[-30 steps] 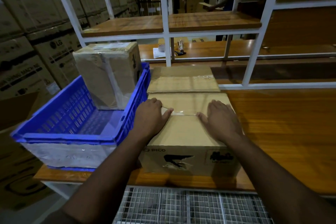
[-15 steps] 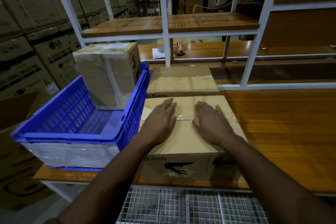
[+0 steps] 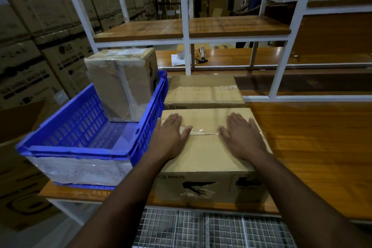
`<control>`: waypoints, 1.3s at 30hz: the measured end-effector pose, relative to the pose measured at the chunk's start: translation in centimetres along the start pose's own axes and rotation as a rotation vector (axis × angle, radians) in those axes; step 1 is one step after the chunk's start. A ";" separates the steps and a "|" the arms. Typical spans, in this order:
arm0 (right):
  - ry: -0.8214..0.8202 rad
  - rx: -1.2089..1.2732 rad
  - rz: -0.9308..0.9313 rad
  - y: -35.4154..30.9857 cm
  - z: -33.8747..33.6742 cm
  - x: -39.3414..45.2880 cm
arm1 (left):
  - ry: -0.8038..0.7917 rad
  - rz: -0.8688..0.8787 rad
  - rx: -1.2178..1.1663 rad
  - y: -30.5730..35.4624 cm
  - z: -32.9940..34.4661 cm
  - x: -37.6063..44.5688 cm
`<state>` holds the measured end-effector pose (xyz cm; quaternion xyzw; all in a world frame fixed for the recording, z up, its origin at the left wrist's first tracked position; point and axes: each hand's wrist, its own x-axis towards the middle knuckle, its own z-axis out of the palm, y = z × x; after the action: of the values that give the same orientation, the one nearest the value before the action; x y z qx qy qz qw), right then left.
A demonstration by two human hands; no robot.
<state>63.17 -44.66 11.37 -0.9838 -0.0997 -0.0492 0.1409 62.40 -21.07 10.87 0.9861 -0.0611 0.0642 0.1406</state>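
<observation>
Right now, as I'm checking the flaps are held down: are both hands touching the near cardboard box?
Touching. The head view shows the left hand and right hand lying flat on the near cardboard box, fingers straight.

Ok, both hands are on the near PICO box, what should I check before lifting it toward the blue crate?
1. Left hand flat on top of the near box: ok.
2. Right hand flat on it too: ok.
3. Grip for lifting, neither hand holds an edge: not ok.
4. Tape over the top seam stuck down: cannot tell.
5. Room in the blue crate beside the tall box: cannot tell.
</observation>
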 end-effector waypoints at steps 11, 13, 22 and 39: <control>0.114 0.068 0.225 1.3 -0.9 0.5 | 0.051 -0.269 -0.176 -0.6 -0.4 -0.1; 0.135 0.198 0.377 1.1 -1.3 0.2 | 0.081 -0.370 -0.210 -0.5 -0.5 -0.3; 0.324 0.266 0.316 1.0 -2.0 -2.4 | 0.256 -0.326 -0.216 -0.1 -1.0 -2.1; 0.696 0.495 0.185 2.8 -3.2 -3.8 | 0.680 -0.162 -0.520 1.1 -2.2 -5.0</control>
<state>59.81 -48.87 13.20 -0.8499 0.0336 -0.3398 0.4013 57.08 -20.94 12.49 0.8422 0.0520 0.3567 0.4009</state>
